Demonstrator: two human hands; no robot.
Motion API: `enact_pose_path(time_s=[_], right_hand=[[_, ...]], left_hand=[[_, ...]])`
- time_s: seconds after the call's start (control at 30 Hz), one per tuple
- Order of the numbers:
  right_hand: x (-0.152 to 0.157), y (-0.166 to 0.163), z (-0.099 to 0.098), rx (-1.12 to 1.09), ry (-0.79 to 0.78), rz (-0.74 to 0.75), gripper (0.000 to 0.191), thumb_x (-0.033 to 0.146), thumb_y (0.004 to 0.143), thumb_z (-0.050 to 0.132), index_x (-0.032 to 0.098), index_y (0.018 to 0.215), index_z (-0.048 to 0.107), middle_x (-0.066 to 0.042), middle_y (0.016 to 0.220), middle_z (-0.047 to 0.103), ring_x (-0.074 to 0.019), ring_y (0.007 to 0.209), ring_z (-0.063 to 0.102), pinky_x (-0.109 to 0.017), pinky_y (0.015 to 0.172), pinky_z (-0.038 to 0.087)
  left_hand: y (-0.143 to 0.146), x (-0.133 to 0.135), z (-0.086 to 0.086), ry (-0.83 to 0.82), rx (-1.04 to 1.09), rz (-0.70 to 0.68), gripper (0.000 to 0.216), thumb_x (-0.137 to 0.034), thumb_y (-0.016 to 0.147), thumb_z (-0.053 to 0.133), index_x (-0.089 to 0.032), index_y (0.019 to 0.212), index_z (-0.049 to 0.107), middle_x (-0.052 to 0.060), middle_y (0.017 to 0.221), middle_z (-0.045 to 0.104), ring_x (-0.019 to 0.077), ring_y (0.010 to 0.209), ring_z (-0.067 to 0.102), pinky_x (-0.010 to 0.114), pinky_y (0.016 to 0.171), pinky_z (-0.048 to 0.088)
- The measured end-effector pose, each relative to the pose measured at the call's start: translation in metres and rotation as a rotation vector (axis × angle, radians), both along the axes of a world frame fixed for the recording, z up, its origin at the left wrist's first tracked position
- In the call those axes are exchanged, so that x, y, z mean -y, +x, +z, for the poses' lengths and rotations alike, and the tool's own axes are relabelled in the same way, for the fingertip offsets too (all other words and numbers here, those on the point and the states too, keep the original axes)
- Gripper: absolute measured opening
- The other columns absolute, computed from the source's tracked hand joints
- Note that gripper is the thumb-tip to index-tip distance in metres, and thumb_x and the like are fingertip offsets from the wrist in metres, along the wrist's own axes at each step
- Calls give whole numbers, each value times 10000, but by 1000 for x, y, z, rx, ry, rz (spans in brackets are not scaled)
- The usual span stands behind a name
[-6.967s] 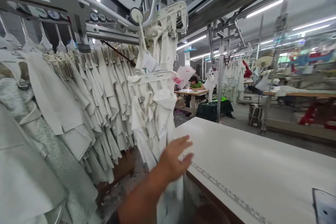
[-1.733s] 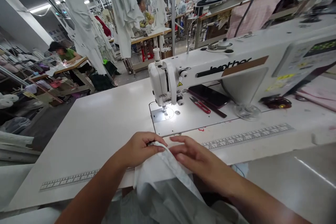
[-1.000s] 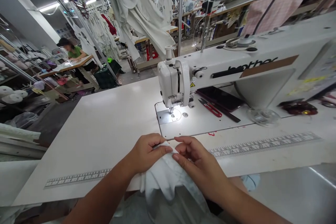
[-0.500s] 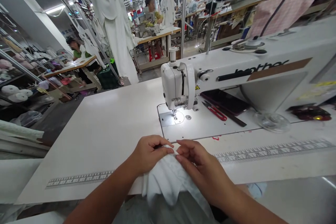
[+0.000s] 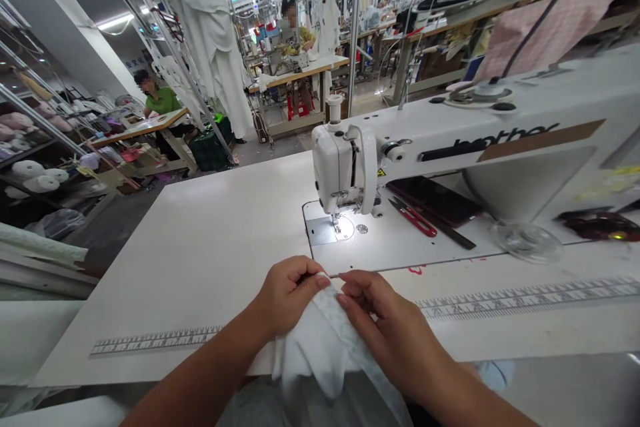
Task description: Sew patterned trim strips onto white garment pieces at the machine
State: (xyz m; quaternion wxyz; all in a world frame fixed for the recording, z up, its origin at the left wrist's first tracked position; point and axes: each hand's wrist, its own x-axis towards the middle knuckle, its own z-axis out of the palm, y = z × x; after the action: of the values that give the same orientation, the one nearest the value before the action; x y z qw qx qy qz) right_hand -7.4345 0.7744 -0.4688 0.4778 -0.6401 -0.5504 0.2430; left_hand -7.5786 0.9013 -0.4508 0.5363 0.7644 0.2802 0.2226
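Note:
A piece of white cloth hangs over the table's front edge, its upper end raised between my hands. My left hand pinches the top edge of this cloth between thumb and forefinger. On the other side, my right hand has its thumb and curled fingers at the cloth's right edge, its forefinger stretched toward the left hand. Just beyond both hands is the white sewing machine, its lit presser foot above the needle plate with no cloth under it.
Right of the needle lie red thread snips, a dark phone and a dark flat strip. A clear round dish stands further right. A printed ruler runs along the table's front. Two people sit at machines behind.
The view has shifted slightly, moving the machine a little right in the picture. The cloth's upper edge is pulled straighter, and more of its right strip shows between my hands.

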Motion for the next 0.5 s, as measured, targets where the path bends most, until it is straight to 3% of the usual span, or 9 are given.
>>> enact_pose_path(time_s=[0.1, 0.27, 0.5], right_hand=[[1, 0, 2, 3, -11, -14, 155, 323, 959, 456, 257, 1089, 508, 4, 856, 668, -147, 720, 653, -261, 608, 517], [0, 1, 2, 12, -20, -47, 137, 328, 944, 474, 265, 1058, 515, 11, 878, 684, -146, 764, 673, -258, 639, 527], [0, 3, 2, 17, -25, -53, 134, 331, 936, 468, 262, 1039, 519, 9, 865, 691, -150, 741, 675, -261, 623, 527]], left_hand=[[-1, -1, 1, 82, -24, -33, 192, -312, 886, 583, -161, 790, 655, 13, 748, 624, 135, 720, 552, 251, 682, 432], [-2, -1, 4, 88, -18, -49, 140, -265, 864, 606, -164, 833, 697, 30, 813, 688, 152, 771, 607, 256, 719, 457], [-1, -4, 3, -89, -33, -21, 159, -307, 852, 638, -169, 883, 712, 38, 863, 701, 159, 808, 617, 257, 729, 462]])
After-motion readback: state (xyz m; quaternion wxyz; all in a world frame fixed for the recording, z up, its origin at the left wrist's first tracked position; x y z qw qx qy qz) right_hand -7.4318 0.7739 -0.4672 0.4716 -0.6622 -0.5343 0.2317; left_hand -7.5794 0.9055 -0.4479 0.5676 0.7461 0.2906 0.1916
